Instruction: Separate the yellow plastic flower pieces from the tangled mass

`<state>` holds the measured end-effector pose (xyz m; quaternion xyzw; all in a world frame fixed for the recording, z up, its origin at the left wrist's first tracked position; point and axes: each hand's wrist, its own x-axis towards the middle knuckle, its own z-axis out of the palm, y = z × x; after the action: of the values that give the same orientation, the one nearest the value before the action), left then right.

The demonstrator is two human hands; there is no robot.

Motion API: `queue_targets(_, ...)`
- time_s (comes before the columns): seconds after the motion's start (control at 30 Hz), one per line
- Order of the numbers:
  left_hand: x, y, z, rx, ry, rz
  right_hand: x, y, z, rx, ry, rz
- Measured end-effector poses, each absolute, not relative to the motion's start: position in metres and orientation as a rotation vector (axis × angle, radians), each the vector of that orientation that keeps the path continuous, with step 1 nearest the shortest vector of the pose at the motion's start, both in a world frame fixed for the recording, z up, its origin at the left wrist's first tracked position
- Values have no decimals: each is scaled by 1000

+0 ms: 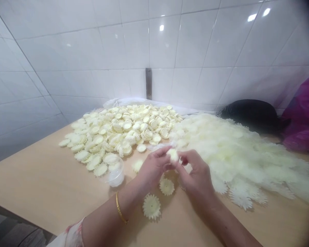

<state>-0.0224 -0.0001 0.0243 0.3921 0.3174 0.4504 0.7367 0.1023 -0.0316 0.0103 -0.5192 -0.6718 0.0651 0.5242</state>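
Note:
Between the fingertips of both hands is a small cream flower-shaped piece [173, 155] with a notched edge. My left hand [154, 167] pinches it from the left, a gold bangle on the wrist. From the right, my right hand [195, 171] closes thumb and fingers against it. Just below the hands lie two loose pieces on the table: a scalloped disc [167, 187] and a wider petal-edged disc [151, 207] with a dark dot at its centre. Left of my left hand stands a clear plastic cup [116, 175] with pale discs at its top.
A big heap of cream cup-shaped flower pieces [126, 128] covers the table's back left. Flat, thin petal sheets [242, 151] are piled at the right. Behind them are a black rounded object [249, 115] and a magenta bag [302, 113], before a white tiled wall [128, 44].

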Motion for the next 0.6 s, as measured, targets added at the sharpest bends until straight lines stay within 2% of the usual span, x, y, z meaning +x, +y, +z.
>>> queue_targets(0.27, -34, 2, 19, 1231, 858, 942, 106, -31, 7, -1190, -1937, 306)
queue_targets(0.47, -40, 5, 33, 1144, 835, 870, 109, -29, 7, -1242, -1766, 213)
queue_targets(0.6, -44, 13, 33, 1202, 933, 977, 115, -28, 14, -1378, -1588, 185)
